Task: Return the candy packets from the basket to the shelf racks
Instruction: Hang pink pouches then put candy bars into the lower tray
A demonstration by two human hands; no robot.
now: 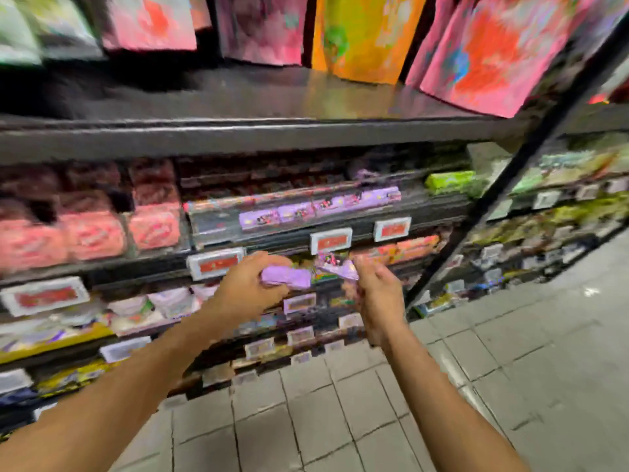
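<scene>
While both hands sit mid-air at the shelf face, status as follows:

left hand: left hand [253,284] fingers curled round a purple candy packet [287,277], packet held roughly level, just in front of the red price tags

right hand: right hand [374,294] pinches a second purple packet [337,267] by its lower edge; blur hides exactly which fingers [360,267] are on it

packets vs each other: near, side by side, can't tell whether they touch

target rack: matching purple packets [320,207] lie in a row in the clear-fronted rack [211,223] one level above the hands; judged destination, since colour and print look alike

basket: not in view, so how many packets are left is unknown

step in hand: judged as carrying to the shelf, both packets off the basket and up at rack height, neither seated yet

progress: at least these two not yet returned; the rest can't be read from this view

next move needs: lift past the price tag rail [332,240], tilt each packet to match the row, slide it in behind the clear front; probably one hand at a time, as the slot looks shallow

risk: packet catching on the tag holders, or knocking the existing row out of line

neighbours: pink packs [92,235] to the left, green pack [449,182] to the right, big bright bags [364,35] on the top shelf, none of them match

image quality: heavy motion blur, labels unreadable
</scene>
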